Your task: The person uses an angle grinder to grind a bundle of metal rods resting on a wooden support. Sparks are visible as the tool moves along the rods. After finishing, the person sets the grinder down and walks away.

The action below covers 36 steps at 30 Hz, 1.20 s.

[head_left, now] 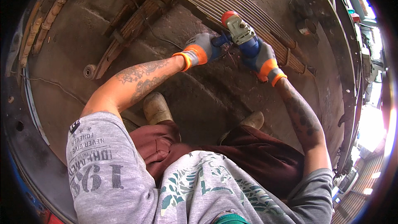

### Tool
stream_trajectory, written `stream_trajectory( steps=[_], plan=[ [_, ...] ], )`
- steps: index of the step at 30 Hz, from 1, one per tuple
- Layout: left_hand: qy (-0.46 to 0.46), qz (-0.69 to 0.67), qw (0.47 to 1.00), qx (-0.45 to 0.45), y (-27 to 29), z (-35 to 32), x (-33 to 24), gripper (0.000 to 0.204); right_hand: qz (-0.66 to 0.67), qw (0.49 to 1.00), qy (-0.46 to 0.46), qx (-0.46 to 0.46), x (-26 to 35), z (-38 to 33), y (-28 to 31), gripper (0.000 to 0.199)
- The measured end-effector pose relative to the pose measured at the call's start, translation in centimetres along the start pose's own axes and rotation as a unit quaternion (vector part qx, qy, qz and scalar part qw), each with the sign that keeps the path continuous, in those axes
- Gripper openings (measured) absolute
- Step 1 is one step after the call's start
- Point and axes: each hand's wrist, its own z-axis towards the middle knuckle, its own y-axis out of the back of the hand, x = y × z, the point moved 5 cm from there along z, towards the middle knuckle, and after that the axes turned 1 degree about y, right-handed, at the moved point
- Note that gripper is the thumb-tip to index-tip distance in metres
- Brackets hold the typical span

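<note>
An angle grinder (241, 32) with a blue body, a grey metal gear head and a red round part at its front is held in both hands. My left hand (202, 48), in a grey and orange work glove, is closed around the blue side handle (222, 40). The gloved fingers of my right hand (264, 58) wrap the grinder's blue body. Beneath the tool's head lies a long leaf spring pack (232, 1), its many stacked leaves running diagonally. The red part is over the pack's near edge; whether it touches the metal I cannot tell.
Another rusty leaf spring (134, 29) with a rolled eye lies at the upper left. A thin cable (159, 37) crosses the dirty floor. At the right, a small can-shaped object (306, 27) stands near a dark steel beam (338, 43). My shoes (156, 108) are just below the work.
</note>
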Motion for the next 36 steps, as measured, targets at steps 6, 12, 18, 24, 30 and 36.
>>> stream_trajectory(
  steps=[6,12,18,24,30,36],
  plan=[
    [0.017,-0.018,0.999,-0.040,0.0,-0.5,-0.1,0.029,-0.003,1.000,0.017,-0.005,-0.1,0.4,0.2,0.059],
    [0.011,-0.027,0.997,-0.067,-1.0,0.4,1.6,0.038,-0.040,0.999,0.017,-0.003,-0.1,1.1,0.4,0.065],
    [-0.004,-0.004,0.997,-0.072,-1.2,0.7,2.0,0.034,-0.012,1.000,-0.010,0.025,-0.6,1.7,-0.3,0.068],
    [-0.037,-0.002,0.999,-0.022,-0.7,0.8,0.3,0.040,0.011,1.000,-0.004,0.010,-1.0,0.8,-0.4,0.067],
    [-0.027,0.011,0.999,0.027,-0.7,1.5,-0.1,0.046,-0.006,1.000,-0.021,-0.017,-2.0,0.7,-0.9,0.065],
    [-0.030,-0.003,0.999,0.017,-0.7,2.1,0.3,0.054,0.001,0.999,-0.020,-0.036,-1.3,0.2,-1.0,0.061]
  ],
)
